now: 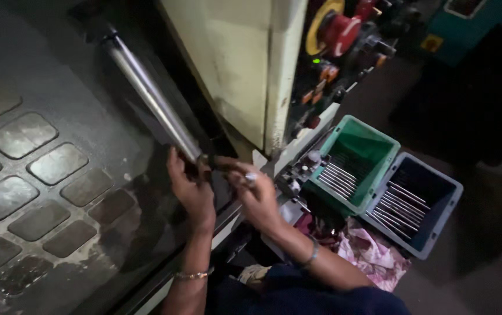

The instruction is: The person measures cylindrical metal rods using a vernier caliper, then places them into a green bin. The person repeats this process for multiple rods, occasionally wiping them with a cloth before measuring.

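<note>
Both hands meet at the lower end of a long, bright steel rod [153, 96] that slants up and away along the front of a cream-coloured machine housing [236, 64]. The left hand [190, 186] is closed around the rod's end, fingers wrapped from below. The right hand [254, 189] is curled just beside it, fingertips pinching something small at the rod's tip (too dark to tell what it is).

For this work, my judgement is that the left hand should hold the rod steady and in line while the right does the fine fingering, since a rod this long would swing easily.

At the machine's front edge, to the right of the hands, a green plastic bin [359, 160] holds a row of thin metal pins lying side by side. Touching its right side, a blue-grey bin [417, 204] holds similar pins in two loose rows. A crumpled pink cloth [373, 256] lies just below the bins. Above, a control panel [344, 41] carries a red knob on a yellow disc.
</note>
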